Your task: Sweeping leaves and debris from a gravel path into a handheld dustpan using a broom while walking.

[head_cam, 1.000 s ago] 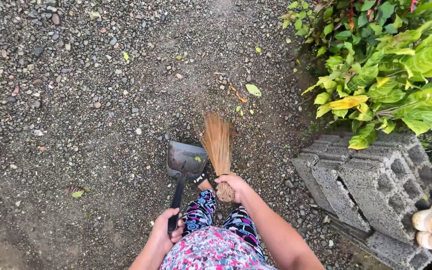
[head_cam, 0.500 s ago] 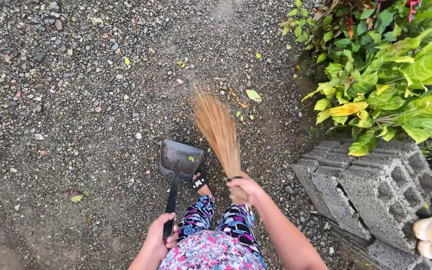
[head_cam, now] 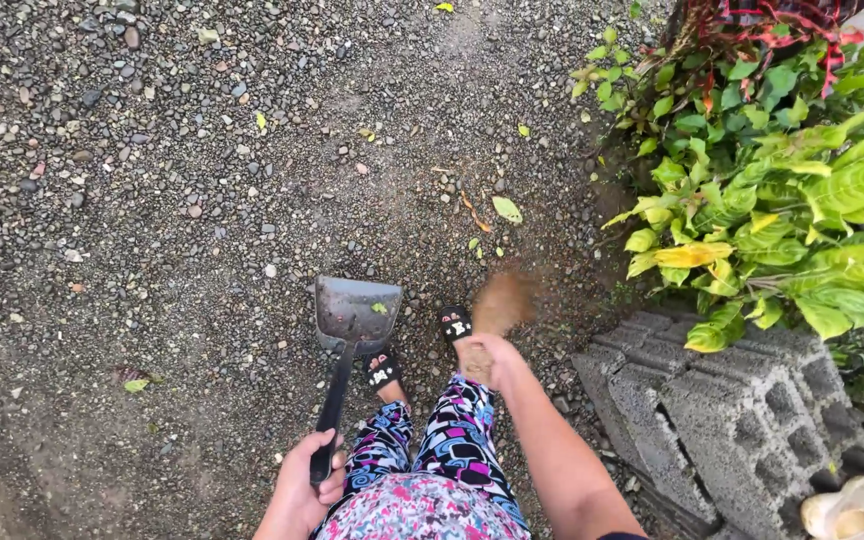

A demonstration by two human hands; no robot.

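Note:
My left hand (head_cam: 304, 490) grips the black handle of a dark metal dustpan (head_cam: 354, 310) that rests on the gravel in front of my feet, with a small green leaf inside it. My right hand (head_cam: 487, 358) is closed around the base of a straw hand broom (head_cam: 503, 301), which appears short and blurred, pointing away from me to the right of the dustpan. A few fallen leaves (head_cam: 505, 209) lie on the gravel just beyond the broom. My feet wear black sandals (head_cam: 456, 323).
Gravel ground (head_cam: 152, 200) spreads ahead and to the left. Grey concrete blocks (head_cam: 712, 410) sit at the lower right. Leafy green and yellow plants (head_cam: 782, 200) fill the upper right. Pale shoes (head_cam: 857, 505) lie at the bottom right corner.
The broom swung out long toward the leaves, then pulled back and now looks short and blurred. I stepped forward, so both sandals show. The dustpan stayed nearly in place.

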